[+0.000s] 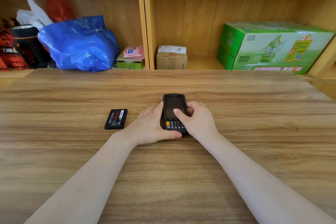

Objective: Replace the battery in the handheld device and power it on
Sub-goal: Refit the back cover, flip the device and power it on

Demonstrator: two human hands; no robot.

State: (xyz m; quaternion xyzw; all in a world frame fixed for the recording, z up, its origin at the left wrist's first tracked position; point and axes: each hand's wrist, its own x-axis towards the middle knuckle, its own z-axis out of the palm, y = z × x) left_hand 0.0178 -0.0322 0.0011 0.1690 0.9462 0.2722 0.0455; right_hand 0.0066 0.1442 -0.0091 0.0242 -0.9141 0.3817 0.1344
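The black handheld device with a dark screen and a small keypad [174,111] lies face up on the pale wood-grain table [254,114], near its middle, its screen end pointing away from me. My left hand [151,125] lies against the device's left side with the fingers straight along its edge and the thumb stretched under the bottom end, so it cradles the device rather than clenching it. My right hand [195,119] grips the device from the right, fingers curled round its right edge and the thumb laid across the lower part of the screen, its tip touching the glass. The screen is dark, and a tiny green light shows at the top left corner of the casing. The keypad has one orange key at its upper left; the other keys are too small for me to read. To the left of my left hand, apart from it, a flat black rectangular battery with a red-and-white label [116,119] lies flat on the table, a little tilted. Beyond the table's far edge stands a wooden shelf unit [145,23]: in its left bay a crumpled blue plastic bag [78,43], with a red plastic bag [58,7] behind it, and in its right bay a small brown cardboard parcel [171,58] and a big green drinks carton [272,47].
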